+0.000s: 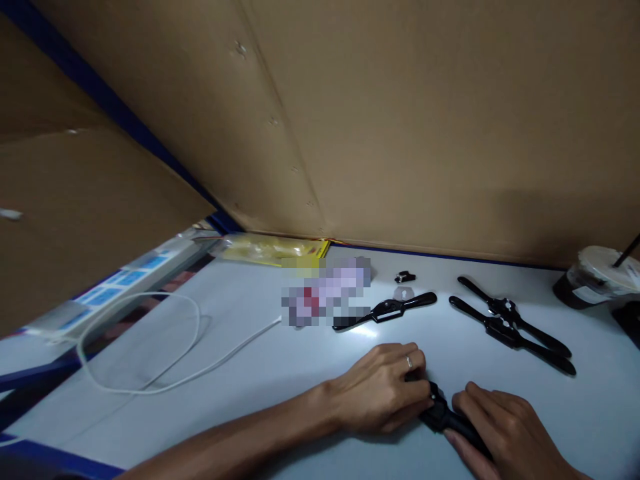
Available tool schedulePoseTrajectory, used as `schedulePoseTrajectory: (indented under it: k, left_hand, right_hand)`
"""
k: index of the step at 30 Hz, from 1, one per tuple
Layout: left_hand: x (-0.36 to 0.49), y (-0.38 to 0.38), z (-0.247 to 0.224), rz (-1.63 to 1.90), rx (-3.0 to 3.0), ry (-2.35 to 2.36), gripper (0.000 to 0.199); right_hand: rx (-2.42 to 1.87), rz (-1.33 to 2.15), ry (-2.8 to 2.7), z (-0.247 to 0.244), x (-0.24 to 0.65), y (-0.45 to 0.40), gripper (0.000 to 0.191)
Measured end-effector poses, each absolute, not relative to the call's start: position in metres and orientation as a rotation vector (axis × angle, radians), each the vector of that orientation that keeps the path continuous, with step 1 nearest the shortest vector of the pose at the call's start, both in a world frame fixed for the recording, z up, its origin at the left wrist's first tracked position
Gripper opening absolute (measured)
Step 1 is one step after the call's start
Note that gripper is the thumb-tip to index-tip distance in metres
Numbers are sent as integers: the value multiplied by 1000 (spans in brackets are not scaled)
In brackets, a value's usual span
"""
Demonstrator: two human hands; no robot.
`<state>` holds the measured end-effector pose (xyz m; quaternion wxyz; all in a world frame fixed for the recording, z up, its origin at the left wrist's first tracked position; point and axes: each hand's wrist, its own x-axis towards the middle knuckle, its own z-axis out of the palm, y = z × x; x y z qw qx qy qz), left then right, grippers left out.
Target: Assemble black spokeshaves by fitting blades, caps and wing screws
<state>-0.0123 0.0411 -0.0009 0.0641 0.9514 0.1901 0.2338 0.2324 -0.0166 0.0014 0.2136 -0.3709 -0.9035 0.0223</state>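
A black two-handled tool (453,421) is held low over the white table, near the front. My left hand (383,390), with a ring on one finger, is closed on its left end and partly hides it. My right hand (505,427) grips the right handle between thumb and fingers. Behind my hands lies a similar black tool (393,309) with an open frame in its middle. Two more black tools (507,332) rest side by side at the right. A small black and metal part (405,277) sits near the back, with a translucent piece (404,293) in front of it.
At the right back stands a lidded cup (595,280) with a dark straw. A yellow package (270,248) lies by the cardboard wall (425,133). A white cable (215,367) loops across the left, beside a pixelated object (330,290) and a blue-and-white box (120,287).
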Motion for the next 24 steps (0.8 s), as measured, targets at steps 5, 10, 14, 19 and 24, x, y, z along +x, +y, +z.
schedulePoseTrajectory:
  k: [5, 10, 14, 19, 24]
  left_hand:
    - [-12, 41, 5, 677, 2894, 586, 20]
    - [-11, 40, 9, 636, 2927, 568, 16]
    - [-7, 36, 8, 630, 2925, 624, 16]
    - [-5, 33, 2, 660, 2922, 660, 14]
    - [-4, 34, -4, 735, 2879, 668, 16]
  right_hand:
    - [-1023, 60, -2507, 2, 232, -18, 18]
    - [-1023, 38, -2498, -2, 233, -19, 16]
    - [-1027, 82, -2508, -5, 233, -20, 12]
    - [-1025, 118, -2521, -3, 230, -21, 9]
    - [-1047, 88, -2519, -2, 229, -22, 10]
